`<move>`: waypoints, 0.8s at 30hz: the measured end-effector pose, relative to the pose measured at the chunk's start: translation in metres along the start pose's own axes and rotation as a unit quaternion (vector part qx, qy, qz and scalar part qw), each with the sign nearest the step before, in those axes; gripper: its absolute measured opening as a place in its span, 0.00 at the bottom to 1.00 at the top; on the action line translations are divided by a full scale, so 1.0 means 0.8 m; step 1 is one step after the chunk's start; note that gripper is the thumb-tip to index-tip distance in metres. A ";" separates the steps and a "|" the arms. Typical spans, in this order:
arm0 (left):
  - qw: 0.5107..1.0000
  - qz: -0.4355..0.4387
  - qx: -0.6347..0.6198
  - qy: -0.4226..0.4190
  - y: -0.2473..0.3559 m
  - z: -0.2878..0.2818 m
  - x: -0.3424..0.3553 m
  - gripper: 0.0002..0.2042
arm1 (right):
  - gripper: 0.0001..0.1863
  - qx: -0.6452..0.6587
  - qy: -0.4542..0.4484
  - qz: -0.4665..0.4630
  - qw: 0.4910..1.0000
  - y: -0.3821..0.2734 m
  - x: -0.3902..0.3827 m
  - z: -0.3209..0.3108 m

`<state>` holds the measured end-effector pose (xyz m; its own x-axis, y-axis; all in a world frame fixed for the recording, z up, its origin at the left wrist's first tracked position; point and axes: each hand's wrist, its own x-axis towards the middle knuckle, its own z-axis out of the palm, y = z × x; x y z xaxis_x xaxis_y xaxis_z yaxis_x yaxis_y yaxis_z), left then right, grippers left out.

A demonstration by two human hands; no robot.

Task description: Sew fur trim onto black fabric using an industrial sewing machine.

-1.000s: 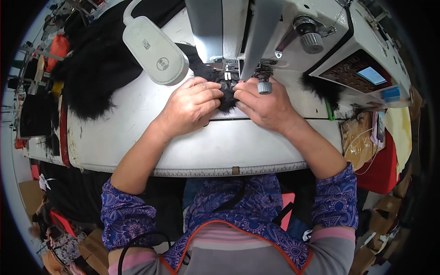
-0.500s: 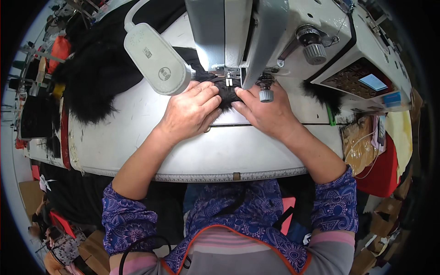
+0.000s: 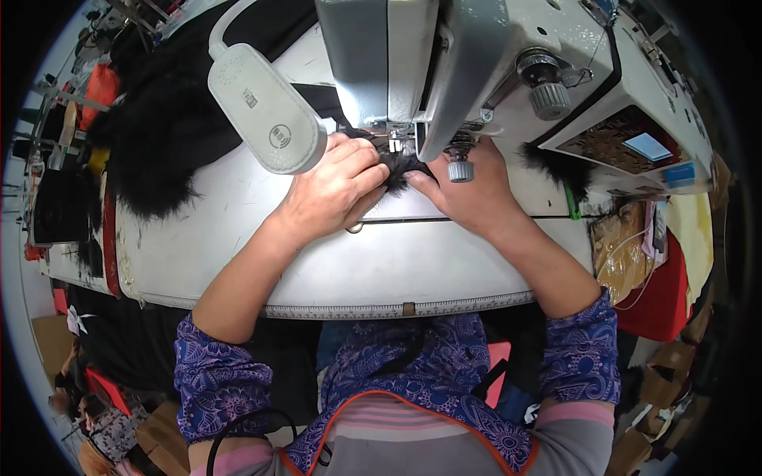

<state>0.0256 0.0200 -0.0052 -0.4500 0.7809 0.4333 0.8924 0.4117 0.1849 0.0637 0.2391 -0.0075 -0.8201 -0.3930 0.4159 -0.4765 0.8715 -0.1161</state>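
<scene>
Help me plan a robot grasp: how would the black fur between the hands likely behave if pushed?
The fur likely bunches rather than staying stiff: its strands look loose and shaggy. It seems light for its size, judging by its wispy edge. It probably won't roll, as it lies low between the left hand and right hand.

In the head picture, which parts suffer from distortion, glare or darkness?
Head view: the white tabletop's front edge looks bowed, with blackened corners; head view: bright sheen on the smooth grey machine column; head view: the central shaggy black fur piece shows mostly as dark mass.
</scene>
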 end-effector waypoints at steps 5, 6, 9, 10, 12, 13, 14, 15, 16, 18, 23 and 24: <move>0.999 0.033 -0.007 0.041 -0.003 0.009 -0.002 0.10 | 0.12 0.049 0.015 -0.068 0.996 0.019 -0.005 0.014; 0.999 0.028 -0.008 0.037 -0.002 0.009 -0.001 0.11 | 0.11 0.103 0.040 -0.129 0.985 0.023 -0.007 0.015; 0.999 0.010 -0.016 0.038 -0.005 0.012 -0.007 0.11 | 0.10 0.139 0.054 -0.165 0.975 0.020 -0.004 0.009; 0.999 0.010 -0.016 0.038 -0.005 0.012 -0.007 0.11 | 0.10 0.139 0.054 -0.165 0.975 0.019 -0.004 0.008; 0.999 -0.002 -0.032 0.035 -0.004 0.012 -0.009 0.10 | 0.09 0.153 0.033 -0.139 0.978 0.017 -0.006 0.005; 0.999 -0.002 -0.032 0.035 -0.005 0.012 -0.009 0.10 | 0.09 0.153 0.033 -0.139 0.978 0.015 -0.007 0.004; 0.999 0.000 -0.032 0.034 -0.005 0.012 -0.010 0.09 | 0.09 0.147 0.032 -0.124 0.981 0.013 -0.008 0.002; 0.999 0.002 -0.031 0.032 -0.006 0.012 -0.011 0.09 | 0.09 0.140 0.031 -0.109 0.984 0.011 -0.009 0.002; 0.999 0.002 -0.031 0.032 -0.007 0.011 -0.011 0.09 | 0.09 0.140 0.031 -0.109 0.984 0.011 -0.008 0.001; 1.000 0.006 -0.023 0.020 -0.013 0.008 -0.010 0.09 | 0.11 0.103 0.041 -0.107 0.988 0.010 -0.008 0.001; 0.999 0.019 -0.021 0.039 -0.031 0.007 0.001 0.09 | 0.14 0.052 0.018 -0.084 0.995 0.011 -0.001 0.007; 0.999 0.020 -0.022 0.039 -0.032 0.008 0.001 0.09 | 0.15 0.061 0.011 -0.075 0.995 0.011 0.000 0.008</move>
<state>0.0017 0.0132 -0.0151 -0.4111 0.7568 0.5082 0.9112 0.3582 0.2037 0.0578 0.2452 -0.0141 -0.7307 -0.5081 0.4560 -0.6290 0.7608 -0.1600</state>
